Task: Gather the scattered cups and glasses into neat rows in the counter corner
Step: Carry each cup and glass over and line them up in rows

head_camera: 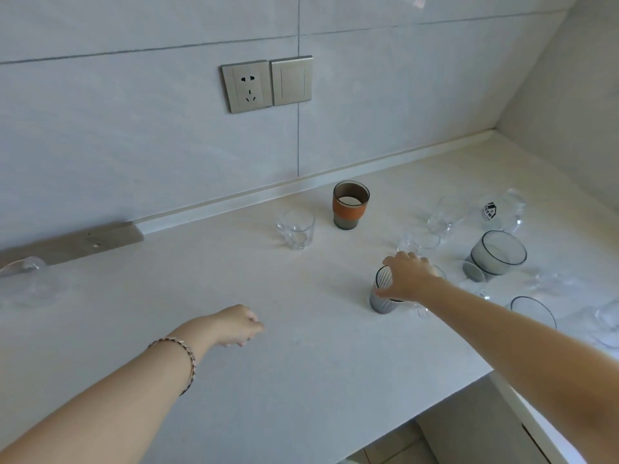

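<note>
My right hand [407, 276] grips the rim of a grey striped glass [382, 301] standing on the white counter [234, 329]. My left hand [239, 324] hovers low over bare counter, its fingers curled with nothing in them. A brown cup with an orange band [350, 205] stands near the back wall, a clear tumbler [295, 228] to its left. Several clear glasses [445, 214] and a printed clear glass [499, 211] sit toward the right corner. A wide grey glass [499, 252] stands there too, with a small grey cup [474, 272] beside it.
A clear glass [25, 279] sits at the far left near a metal plate [77, 241]. More glasses [532, 311] stand along the right front edge. A socket and switch [266, 83] are on the tiled wall. The counter's front edge drops off at the lower right.
</note>
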Demonstrator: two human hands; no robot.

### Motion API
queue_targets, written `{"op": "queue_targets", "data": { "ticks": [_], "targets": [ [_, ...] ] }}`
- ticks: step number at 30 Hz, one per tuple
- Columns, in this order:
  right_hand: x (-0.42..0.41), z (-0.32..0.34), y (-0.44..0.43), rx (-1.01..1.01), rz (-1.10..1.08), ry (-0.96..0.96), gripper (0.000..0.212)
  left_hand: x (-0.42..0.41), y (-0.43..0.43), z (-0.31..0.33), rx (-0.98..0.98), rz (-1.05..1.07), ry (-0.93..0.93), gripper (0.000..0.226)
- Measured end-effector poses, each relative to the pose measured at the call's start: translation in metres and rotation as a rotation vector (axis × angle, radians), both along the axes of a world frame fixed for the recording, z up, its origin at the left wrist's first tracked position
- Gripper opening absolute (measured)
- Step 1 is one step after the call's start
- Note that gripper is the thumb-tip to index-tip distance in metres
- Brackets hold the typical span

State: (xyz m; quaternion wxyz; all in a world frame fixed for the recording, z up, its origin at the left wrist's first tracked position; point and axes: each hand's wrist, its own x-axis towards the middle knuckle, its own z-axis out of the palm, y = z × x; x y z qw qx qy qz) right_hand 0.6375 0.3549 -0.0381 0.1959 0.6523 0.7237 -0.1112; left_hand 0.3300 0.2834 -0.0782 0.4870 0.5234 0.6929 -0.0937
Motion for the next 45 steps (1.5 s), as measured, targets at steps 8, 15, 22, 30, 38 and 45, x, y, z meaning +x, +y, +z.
{"op": "queue_targets", "data": {
  "ticks": [8, 15, 22, 30, 38, 45],
  "targets": [
    [0.003, -0.01, -0.007, -0.037, 0.034, 0.005, 0.079, -0.017, -0.01, -0.006, -0.032, 0.031, 0.054, 0.014],
    [-0.058, -0.002, -0.016, -0.032, 0.194, -0.032, 0.079, -0.072, -0.034, -0.011, -0.015, 0.151, 0.029, 0.015],
    [-0.203, 0.0, -0.031, -0.074, 0.321, 0.117, 0.083, -0.19, -0.07, -0.008, -0.03, 0.335, 0.008, 0.012],
    [-0.399, -0.015, -0.037, -0.124, 0.364, 0.238, 0.085, -0.347, -0.106, -0.011, -0.052, 0.422, 0.085, 0.013],
    [-0.528, -0.014, 0.013, 0.011, 0.303, 0.289, 0.081, -0.429, -0.096, -0.023, -0.015, 0.426, 0.096, 0.017],
    [-0.561, -0.024, 0.04, 0.005, 0.239, 0.224, 0.074, -0.44, -0.079, -0.045, 0.009, 0.374, 0.004, 0.012]
  ]
}}
